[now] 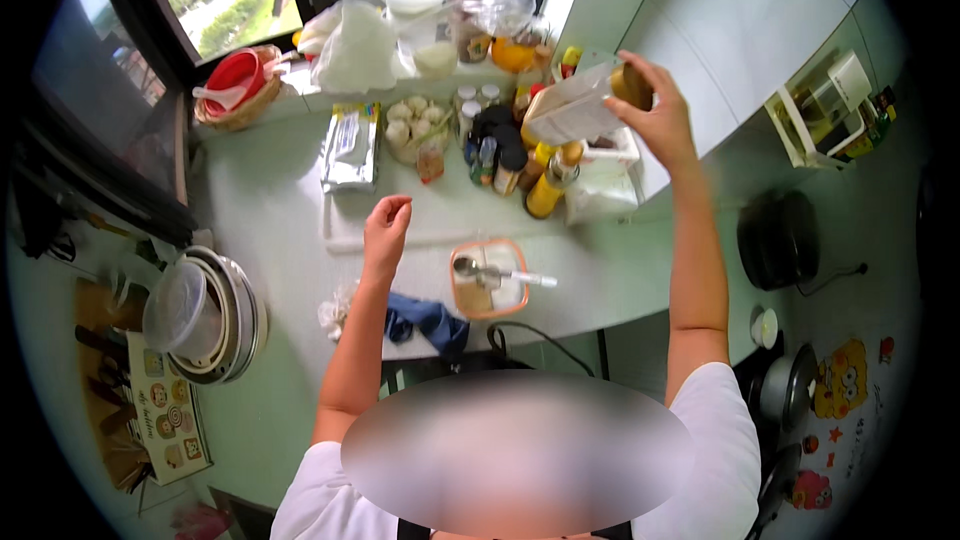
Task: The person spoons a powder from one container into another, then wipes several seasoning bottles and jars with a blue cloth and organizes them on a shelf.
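Observation:
My right hand (660, 110) is raised at the right, gripping a clear plastic jar (575, 108) by its brownish lid end. The jar is tilted on its side above a cluster of bottles; what it contains is unclear. My left hand (387, 230) hovers over the front of a white board (440, 225), fingers curled together, with nothing visible in them. Between my arms, an orange-rimmed seasoning box (456, 298) sits on the counter. White and brownish contents show in it, and a spoon (505, 273) with a pale handle lies across it.
Garlic bulbs (415, 125), a silver packet (350, 148) and a yellow bottle (545, 195) crowd the back. Stacked bowls (215, 315) stand left, near a knife holder (105, 375). A blue cloth (428, 320) and black cable (550, 333) lie at the front edge.

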Demonstrator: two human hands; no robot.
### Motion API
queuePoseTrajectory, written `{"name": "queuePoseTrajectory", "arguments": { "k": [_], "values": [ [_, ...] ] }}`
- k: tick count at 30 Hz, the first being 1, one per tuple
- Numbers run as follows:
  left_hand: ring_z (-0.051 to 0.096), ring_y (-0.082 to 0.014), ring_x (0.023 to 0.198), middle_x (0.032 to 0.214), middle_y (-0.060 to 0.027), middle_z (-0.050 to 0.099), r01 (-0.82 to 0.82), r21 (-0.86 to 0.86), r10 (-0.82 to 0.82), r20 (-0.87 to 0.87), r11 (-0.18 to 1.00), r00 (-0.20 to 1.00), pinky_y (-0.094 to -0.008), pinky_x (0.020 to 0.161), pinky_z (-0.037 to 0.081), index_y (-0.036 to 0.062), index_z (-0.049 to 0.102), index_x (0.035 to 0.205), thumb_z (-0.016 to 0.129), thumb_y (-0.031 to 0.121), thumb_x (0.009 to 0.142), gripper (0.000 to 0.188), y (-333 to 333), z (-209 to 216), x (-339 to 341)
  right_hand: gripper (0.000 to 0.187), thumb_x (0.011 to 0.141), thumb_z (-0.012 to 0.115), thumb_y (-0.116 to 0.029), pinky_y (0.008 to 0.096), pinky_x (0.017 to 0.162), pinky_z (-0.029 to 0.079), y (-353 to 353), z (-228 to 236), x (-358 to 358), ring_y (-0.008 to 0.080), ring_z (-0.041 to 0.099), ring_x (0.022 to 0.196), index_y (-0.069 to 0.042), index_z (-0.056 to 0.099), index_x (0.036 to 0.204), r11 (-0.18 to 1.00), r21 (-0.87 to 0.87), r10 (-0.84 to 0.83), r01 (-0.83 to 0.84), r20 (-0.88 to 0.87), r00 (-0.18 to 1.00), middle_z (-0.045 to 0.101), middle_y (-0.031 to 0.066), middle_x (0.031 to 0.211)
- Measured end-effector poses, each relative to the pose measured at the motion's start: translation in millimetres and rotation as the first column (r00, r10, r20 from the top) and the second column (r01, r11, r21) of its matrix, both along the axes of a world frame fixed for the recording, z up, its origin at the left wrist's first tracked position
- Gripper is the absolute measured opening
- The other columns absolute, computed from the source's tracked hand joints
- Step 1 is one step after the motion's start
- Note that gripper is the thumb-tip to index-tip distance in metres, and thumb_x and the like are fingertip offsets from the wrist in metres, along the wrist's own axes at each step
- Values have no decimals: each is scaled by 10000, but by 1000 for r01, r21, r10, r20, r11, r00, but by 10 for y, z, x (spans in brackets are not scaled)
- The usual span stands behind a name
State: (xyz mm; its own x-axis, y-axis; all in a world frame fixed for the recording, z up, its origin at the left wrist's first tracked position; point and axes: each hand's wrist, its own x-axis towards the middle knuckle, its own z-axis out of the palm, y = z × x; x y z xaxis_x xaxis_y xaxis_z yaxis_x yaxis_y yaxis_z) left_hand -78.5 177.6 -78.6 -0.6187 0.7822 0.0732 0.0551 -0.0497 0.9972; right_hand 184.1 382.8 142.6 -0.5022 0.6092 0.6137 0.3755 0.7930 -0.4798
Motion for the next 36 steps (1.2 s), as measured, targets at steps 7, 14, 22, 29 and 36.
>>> {"name": "queuePoseTrajectory", "arguments": {
  "k": [7, 14, 22, 29, 36],
  "values": [
    [586, -224, 814, 864, -111, 599, -144, -65, 96, -475, 987, 875, -309, 738, 453, 37, 601, 906, 576, 160, 773, 184, 900, 142, -140, 567, 638, 704, -315, 337, 845, 440, 835, -91, -504, 265, 547, 963, -134, 532, 1148, 993, -25, 120, -119, 41, 992, 531, 141, 1068],
    [544, -296, 923, 991, -129, 561, -213, -190, 49, -625, 958, 779, -359, 797, 430, 57, 591, 955, 580, 197, 769, 234, 1554, 229, -165, 538, 631, 695, -354, 344, 779, 467, 1235, -324, -923, 264, 561, 919, -158, 541, 1107, 998, 53, -35, 28, 132, 991, 536, 129, 996],
    [528, -300, 970, 1072, -135, 541, -98, -278, -110, -643, 956, 758, -355, 819, 424, 43, 575, 1009, 590, 216, 772, 293, 2410, 118, -397, 527, 646, 692, -381, 365, 778, 460, 1471, -402, -1335, 265, 516, 960, -84, 493, 1033, 970, -7, -241, 245, 155, 958, 493, 125, 1021],
    [451, -322, 1079, 1148, -127, 505, -60, -380, -258, -728, 923, 635, -406, 881, 395, 100, 559, 1078, 619, 288, 719, 409, 3043, -159, -457, 456, 670, 674, -399, 386, 762, 464, 1535, -562, -1575, 307, 502, 971, -118, 545, 1006, 956, 66, -294, 287, 217, 931, 477, 145, 1013],
    [370, -288, 1182, 1228, -76, 454, -89, -693, -478, -579, 716, 660, -508, 909, 362, 203, 450, 1225, 632, 352, 718, 559, 3342, -126, -315, 621, 560, 752, -420, 352, 793, 464, 1777, -648, -1711, 302, 519, 961, -98, 532, 1042, 936, -169, -240, 307, 329, 913, 447, 175, 1053]
  ]
}}
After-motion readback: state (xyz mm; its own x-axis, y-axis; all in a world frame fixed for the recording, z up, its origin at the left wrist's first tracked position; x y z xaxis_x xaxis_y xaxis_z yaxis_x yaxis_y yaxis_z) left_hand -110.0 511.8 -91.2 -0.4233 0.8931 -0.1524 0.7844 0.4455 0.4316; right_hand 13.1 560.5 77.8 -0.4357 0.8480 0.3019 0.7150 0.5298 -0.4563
